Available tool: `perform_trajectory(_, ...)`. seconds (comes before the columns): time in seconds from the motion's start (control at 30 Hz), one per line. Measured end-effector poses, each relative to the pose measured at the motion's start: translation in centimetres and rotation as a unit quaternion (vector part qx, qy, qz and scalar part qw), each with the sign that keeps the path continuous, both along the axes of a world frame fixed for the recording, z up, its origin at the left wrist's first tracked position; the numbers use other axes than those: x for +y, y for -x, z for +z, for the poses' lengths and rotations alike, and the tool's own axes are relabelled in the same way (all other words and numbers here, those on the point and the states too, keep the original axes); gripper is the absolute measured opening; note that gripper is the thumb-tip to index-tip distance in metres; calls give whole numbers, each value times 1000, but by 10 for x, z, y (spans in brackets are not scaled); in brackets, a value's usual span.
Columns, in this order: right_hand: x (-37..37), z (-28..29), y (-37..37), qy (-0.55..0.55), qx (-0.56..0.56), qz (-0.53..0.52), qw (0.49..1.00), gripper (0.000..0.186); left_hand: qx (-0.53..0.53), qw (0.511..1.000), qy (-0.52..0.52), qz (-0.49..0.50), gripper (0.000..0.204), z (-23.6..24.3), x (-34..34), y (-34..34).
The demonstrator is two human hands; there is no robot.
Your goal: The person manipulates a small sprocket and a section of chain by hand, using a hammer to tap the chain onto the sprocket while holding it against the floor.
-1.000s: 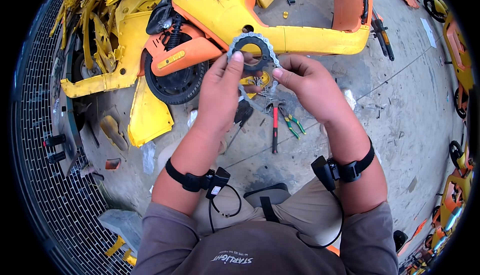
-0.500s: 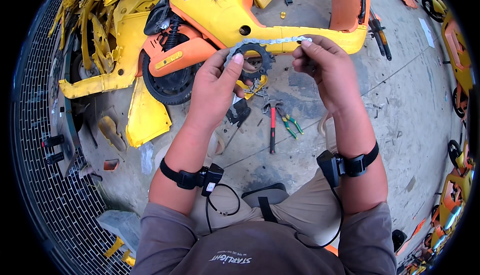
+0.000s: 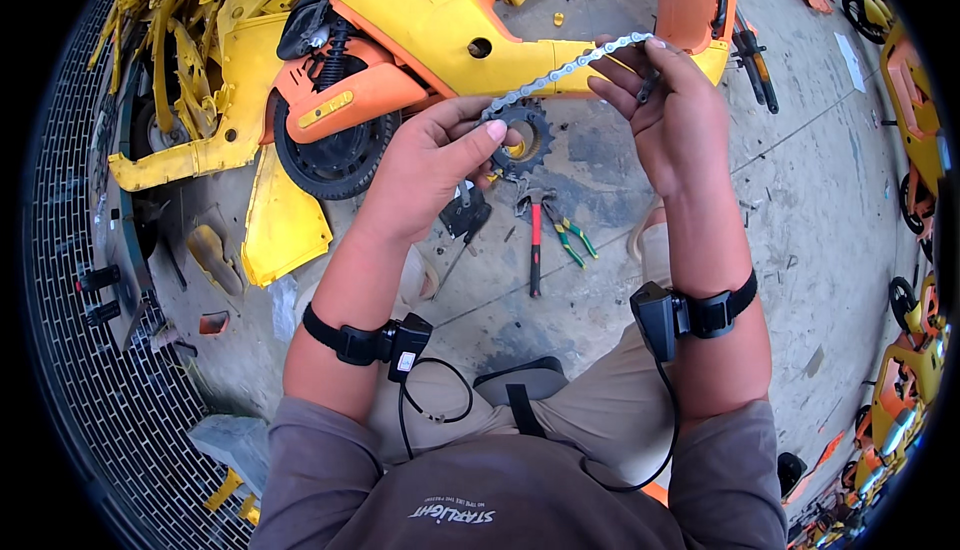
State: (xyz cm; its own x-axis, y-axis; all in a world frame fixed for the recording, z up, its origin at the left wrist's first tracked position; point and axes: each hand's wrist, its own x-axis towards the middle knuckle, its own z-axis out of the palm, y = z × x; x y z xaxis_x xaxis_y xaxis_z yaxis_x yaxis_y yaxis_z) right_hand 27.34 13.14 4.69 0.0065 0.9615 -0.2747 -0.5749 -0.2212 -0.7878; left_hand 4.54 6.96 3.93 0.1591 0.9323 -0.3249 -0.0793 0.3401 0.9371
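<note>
While the left hand (image 3: 440, 150) grips the toothed ring (image 3: 543, 132) and one end of the chain (image 3: 568, 70) between thumb and fingers, the right hand (image 3: 685, 105) pinches the far end, up and to the right. Right's other fingers half curled, small dark piece (image 3: 648, 88) among them; can't tell what. Chain and ring are in the air in front of the yellow scooter body (image 3: 470, 20). Run looks near straight; I'd use light tension only, so the left pinch doesn't slip. Links should probably sit in plane with the teeth: tilt the ring to match. Can't tell if any link is meshed under the left thumb. Hammer (image 3: 535, 255) and pliers (image 3: 570, 247) lie side by side on the floor.
</note>
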Motion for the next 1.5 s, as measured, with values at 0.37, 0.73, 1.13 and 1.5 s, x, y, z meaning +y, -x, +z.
perform_trajectory(0.37,2,0,-4,-24,17,-33,999,22,35,997,15,-66,47,5,0,0)
perform_trajectory(0.73,4,0,1,-61,28,-25,997,23,85,983,25,-160,41,-7,0,-3)
perform_trajectory(1.13,4,-8,-22,45,-56,-47,996,23,54,996,-55,-51,38,-2,0,7)
perform_trajectory(1.5,-9,-4,-14,56,-113,34,991,29,42,983,-141,106,33,4,4,19)
